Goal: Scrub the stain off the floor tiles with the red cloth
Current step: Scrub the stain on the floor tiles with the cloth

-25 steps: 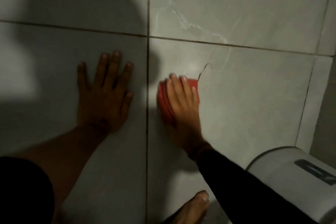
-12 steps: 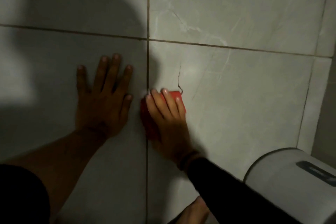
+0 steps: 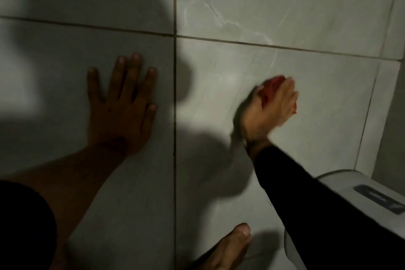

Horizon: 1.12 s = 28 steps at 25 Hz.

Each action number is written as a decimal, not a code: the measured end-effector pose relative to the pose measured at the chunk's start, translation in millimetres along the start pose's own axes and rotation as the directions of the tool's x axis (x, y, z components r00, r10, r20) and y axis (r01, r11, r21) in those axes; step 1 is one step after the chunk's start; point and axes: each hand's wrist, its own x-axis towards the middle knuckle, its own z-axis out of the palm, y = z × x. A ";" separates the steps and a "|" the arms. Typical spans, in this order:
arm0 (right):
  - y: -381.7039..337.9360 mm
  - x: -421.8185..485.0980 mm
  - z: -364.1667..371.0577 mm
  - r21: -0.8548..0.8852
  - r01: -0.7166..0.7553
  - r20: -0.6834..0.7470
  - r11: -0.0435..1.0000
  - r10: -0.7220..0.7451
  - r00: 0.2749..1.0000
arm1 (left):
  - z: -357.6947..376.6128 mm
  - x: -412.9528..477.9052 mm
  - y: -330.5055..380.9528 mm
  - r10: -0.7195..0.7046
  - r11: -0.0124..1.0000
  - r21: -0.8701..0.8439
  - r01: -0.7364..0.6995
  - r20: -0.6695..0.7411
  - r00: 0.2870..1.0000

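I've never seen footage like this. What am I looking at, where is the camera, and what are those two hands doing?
There is no machine here: a person wears a wide-angle camera on the head, looking down at the floor tiles. The left hand lies flat, fingers spread, on the shadowed tile left of the dark grout line, apparently for support. The right hand, blurred by motion, grips the red cloth against the lit tile to the right. A black sleeve covers that arm. A bare foot shows at the bottom, and a pale rounded container I cannot identify sits at lower right. No stain is clearly visible.
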 end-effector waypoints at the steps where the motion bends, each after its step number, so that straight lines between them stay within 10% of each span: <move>1: -27.7 8.7 15.1 0.004 0.021 -0.021 1.000 -0.021 1.000 | 1.3 1.0 -0.6 0.009 1.000 0.001 -0.009 -0.001 1.000; 3: -71.5 12.0 47.2 -0.060 0.369 0.037 0.927 -0.368 0.929 | 2.1 0.4 -1.0 0.014 1.000 0.000 -0.014 -0.007 1.000; 5: -70.2 -29.9 60.7 -0.014 0.708 0.142 0.706 -0.700 0.700 | 0.9 -0.9 -0.2 0.005 1.000 -0.021 -0.006 -0.008 1.000; 9: 49.9 -165.9 -14.4 -0.025 0.816 0.545 0.578 -0.677 0.496 | -2.1 -1.3 1.0 0.003 0.999 -0.039 -0.003 -0.015 1.000; 15: 53.8 -14.6 -19.8 -0.201 0.236 0.134 0.951 -0.212 0.968 | -0.7 -0.7 2.1 -0.002 0.999 -0.037 0.002 0.003 1.000; 19: -55.7 19.8 47.3 -0.164 0.461 0.005 0.872 -0.467 0.884 | 2.5 -1.1 -0.8 0.014 0.999 -0.029 -0.014 0.005 1.000; 23: 23.8 -119.0 0.1 -0.040 0.722 0.420 0.690 -0.644 0.639 | 0.2 -1.0 -1.7 0.016 0.999 -0.039 -0.016 0.001 1.000; 28: 53.4 -28.9 -25.5 -0.246 0.243 0.186 0.938 -0.200 0.962 | 0.2 -1.3 1.2 0.020 0.999 -0.027 -0.020 -0.015 1.000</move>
